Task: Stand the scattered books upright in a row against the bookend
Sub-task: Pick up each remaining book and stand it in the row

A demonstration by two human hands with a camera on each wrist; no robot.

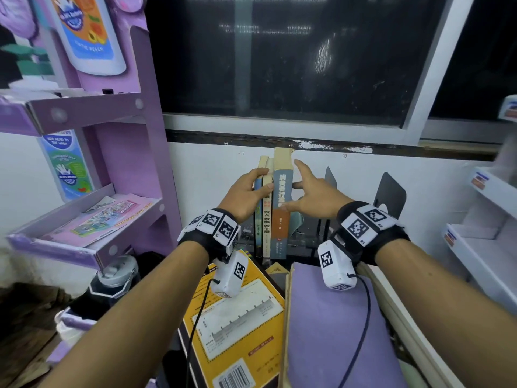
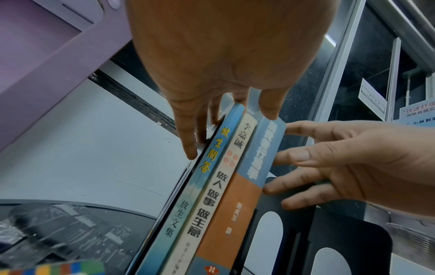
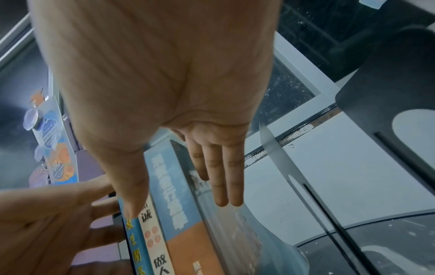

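Observation:
Three books stand upright, spines toward me: a thin blue book (image 1: 258, 219), a cream book (image 1: 267, 219) and a thick blue-and-orange book (image 1: 282, 208). My left hand (image 1: 260, 180) lays straight fingers on the row's left side, thumb across the spines. My right hand (image 1: 302, 186) presses flat fingers against the thick book's (image 3: 169, 186) right cover. To the right, apart from the books, stand a black bookend (image 1: 390, 191) and a thin one (image 1: 330, 177) seen edge-on. A yellow book (image 1: 237, 317) and a purple book (image 1: 335, 317) lie flat in front.
A purple cardboard shelf unit (image 1: 126, 163) stands close on the left, with a dark bottle (image 1: 117, 275) below it. White trays (image 1: 489, 219) are at the right. The white wall and a dark window (image 1: 279, 65) are right behind the books.

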